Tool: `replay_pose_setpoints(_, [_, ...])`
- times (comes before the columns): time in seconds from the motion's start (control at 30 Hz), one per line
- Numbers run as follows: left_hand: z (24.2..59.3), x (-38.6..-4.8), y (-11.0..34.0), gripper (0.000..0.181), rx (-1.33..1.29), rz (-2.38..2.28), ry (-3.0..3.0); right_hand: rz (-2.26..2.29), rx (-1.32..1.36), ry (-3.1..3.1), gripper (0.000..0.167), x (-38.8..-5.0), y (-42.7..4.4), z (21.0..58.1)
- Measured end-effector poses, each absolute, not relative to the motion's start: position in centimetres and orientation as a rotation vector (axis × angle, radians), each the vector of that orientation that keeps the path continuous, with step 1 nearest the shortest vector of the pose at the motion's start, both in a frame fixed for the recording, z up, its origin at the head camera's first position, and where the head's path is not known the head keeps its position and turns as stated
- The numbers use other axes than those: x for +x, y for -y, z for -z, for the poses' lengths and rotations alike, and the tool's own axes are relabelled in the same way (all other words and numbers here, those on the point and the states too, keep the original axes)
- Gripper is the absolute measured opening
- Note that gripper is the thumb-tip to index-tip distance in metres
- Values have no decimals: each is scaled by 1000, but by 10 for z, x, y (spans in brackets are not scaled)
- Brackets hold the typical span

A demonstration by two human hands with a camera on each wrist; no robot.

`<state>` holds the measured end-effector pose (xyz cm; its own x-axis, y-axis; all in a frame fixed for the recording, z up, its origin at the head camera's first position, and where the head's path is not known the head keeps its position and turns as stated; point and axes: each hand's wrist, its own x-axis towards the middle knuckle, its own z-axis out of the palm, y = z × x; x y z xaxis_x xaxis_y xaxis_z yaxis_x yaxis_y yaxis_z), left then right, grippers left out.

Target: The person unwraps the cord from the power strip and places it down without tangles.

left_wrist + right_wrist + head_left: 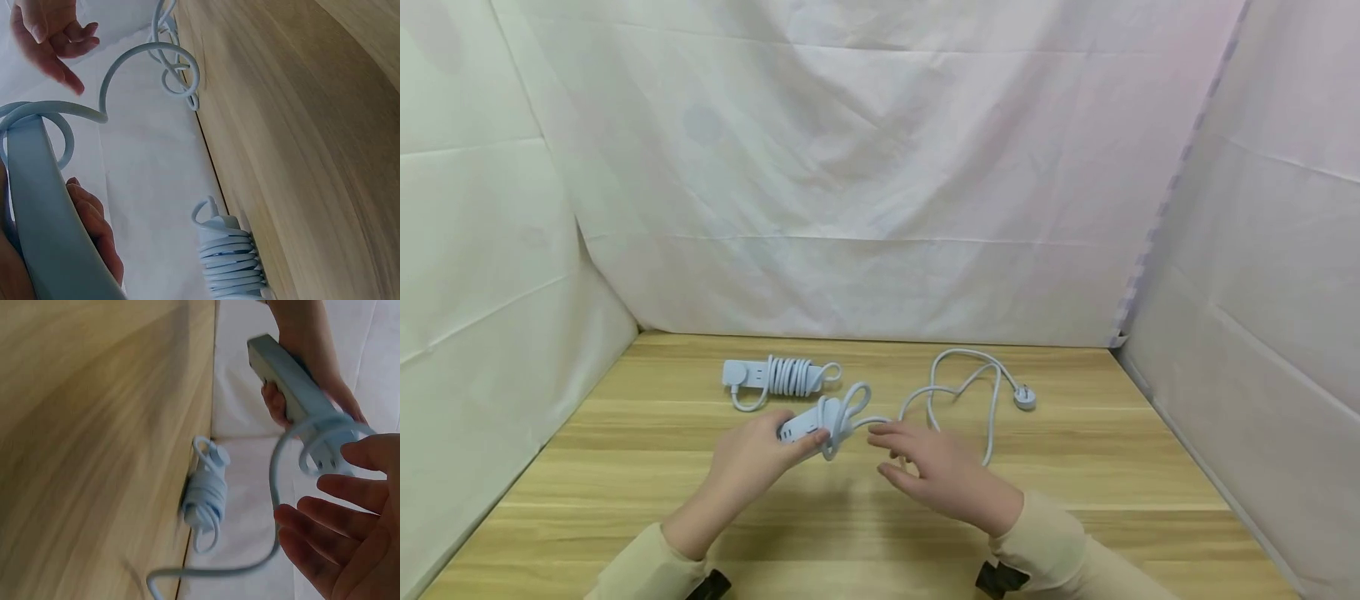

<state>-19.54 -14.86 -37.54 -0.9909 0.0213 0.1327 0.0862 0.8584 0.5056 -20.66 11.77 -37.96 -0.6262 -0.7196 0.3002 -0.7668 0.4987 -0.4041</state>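
My left hand (752,450) grips a white power strip (801,423) above the table, thumb on one side and fingers on the other. A turn of its cord (859,400) loops round the strip's right end. From there the cord trails right across the table to its plug (1024,397). My right hand (943,475) is just right of the strip with its fingers spread apart. In the right wrist view the cord (275,481) passes close by the fingertips (287,515); whether they touch it I cannot tell.
Behind the left hand lies a second power strip (741,372), its cord (790,377) wound in several tight turns and its plug seated in the strip. A wooden table (1075,500) carries everything, with white cloth (880,167) hanging at the back and sides.
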Motion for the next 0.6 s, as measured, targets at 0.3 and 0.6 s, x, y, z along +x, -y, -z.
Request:
replay_pose_setpoints(0.3, [371, -195, 142, 63, -104, 804, 2936, -833, 1431, 2631, 51, -206, -94, 384])
replay_pose_setpoints(0.6, [369, -195, 140, 59, -116, 979, 2943, -758, 1374, 2652, 38, -209, -88, 387])
